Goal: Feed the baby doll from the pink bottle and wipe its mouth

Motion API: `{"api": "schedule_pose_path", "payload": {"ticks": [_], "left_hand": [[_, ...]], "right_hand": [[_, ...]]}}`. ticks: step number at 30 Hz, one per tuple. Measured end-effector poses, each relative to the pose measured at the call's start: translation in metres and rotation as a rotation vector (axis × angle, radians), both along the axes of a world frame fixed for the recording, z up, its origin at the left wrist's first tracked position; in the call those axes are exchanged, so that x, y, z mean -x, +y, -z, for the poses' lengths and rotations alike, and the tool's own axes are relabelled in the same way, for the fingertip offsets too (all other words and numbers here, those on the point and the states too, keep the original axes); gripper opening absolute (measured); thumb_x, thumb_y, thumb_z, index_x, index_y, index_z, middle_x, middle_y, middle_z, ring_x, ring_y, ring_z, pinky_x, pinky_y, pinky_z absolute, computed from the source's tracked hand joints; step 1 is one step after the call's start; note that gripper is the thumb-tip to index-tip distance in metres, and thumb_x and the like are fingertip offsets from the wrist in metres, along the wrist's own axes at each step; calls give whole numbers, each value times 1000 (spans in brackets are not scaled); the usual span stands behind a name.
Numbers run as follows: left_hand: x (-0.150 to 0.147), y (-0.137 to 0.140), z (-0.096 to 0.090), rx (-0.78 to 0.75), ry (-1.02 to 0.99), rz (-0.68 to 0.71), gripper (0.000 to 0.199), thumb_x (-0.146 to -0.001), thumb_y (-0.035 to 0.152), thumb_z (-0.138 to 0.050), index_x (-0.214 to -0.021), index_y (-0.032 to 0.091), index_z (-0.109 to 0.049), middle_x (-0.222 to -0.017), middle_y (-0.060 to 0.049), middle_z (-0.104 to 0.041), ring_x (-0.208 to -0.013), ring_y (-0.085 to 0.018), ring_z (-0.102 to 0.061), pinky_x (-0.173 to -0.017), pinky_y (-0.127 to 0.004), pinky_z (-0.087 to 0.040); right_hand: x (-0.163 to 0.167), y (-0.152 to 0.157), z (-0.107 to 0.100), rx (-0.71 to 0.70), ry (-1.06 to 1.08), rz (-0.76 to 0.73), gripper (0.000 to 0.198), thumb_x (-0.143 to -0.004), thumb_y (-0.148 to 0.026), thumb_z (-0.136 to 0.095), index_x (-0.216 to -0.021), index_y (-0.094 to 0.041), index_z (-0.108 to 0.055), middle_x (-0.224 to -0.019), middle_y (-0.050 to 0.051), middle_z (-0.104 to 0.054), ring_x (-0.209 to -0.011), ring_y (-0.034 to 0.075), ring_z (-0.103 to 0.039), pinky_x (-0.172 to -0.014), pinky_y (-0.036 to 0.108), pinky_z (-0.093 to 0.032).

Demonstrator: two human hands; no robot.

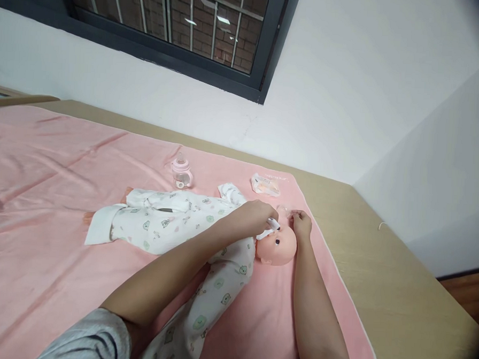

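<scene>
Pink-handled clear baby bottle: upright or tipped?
Upright: the bottle stands base-down on the spread pink fabric blanket, its clear teat pointing up.

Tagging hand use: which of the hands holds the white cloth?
The left hand, nearer the doll's body, holds the white cloth; the right hand, beside the doll's head, shows none.

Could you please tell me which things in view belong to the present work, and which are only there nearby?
Apparently in use:
doll
white cloth or tissue, in the left hand
small clear item, by the right hand

Apparently unused:
baby bottle
soft packet
</scene>
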State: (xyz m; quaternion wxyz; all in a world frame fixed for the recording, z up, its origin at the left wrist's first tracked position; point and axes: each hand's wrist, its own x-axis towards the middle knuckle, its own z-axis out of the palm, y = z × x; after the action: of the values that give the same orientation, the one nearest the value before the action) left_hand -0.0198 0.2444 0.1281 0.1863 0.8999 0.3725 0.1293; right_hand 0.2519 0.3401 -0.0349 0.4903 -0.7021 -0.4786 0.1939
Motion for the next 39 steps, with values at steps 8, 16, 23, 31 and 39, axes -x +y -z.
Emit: {"api": "schedule_pose_path", "payload": {"ticks": [8,16,23,31,39], "left_hand": [[0,0,1,3,8,-1,13,-75,13,-48,-64,19,-47,-62,0,-54,-60,-15,-52,-54,-25,-30],[9,-3,-4,-50,76,1,10,-77,14,-51,-78,19,-60,-79,-2,-66,-72,-18,-58,-56,-26,-32],[10,-6,-5,-26,115,20,13,-75,13,-50,-77,20,-61,-74,0,-65,-61,-16,-56,-51,-27,-30],[6,-8,-4,-41,152,-15,8,-70,12,-49,-65,18,-50,-66,-1,-59,-56,-14,-50,-49,-27,-28],[7,-5,-2,-62,158,-27,6,-71,15,-50,-66,18,-51,-68,-1,-61,-58,-15,-51,-49,-27,-29]], "right_hand": [[-1,1,2,13,10,-6,27,-69,-34,-47,-85,-22,-64,-73,1,-71,-71,20,-64,-72,31,-44],[1,-1,-2,13,17,0,25,-69,-33,-47,-83,-22,-64,-72,0,-70,-73,19,-64,-76,31,-44],[2,-2,-3,16,17,2,26,-68,-33,-46,-84,-21,-64,-72,0,-70,-71,20,-64,-73,31,-44],[2,-3,-5,15,8,-5,25,-68,-33,-47,-83,-21,-64,-73,1,-71,-73,21,-64,-76,32,-43],[0,-1,-1,14,23,-13,26,-69,-34,-47,-84,-22,-63,-73,0,-70,-72,20,-64,-74,31,-44]]}}
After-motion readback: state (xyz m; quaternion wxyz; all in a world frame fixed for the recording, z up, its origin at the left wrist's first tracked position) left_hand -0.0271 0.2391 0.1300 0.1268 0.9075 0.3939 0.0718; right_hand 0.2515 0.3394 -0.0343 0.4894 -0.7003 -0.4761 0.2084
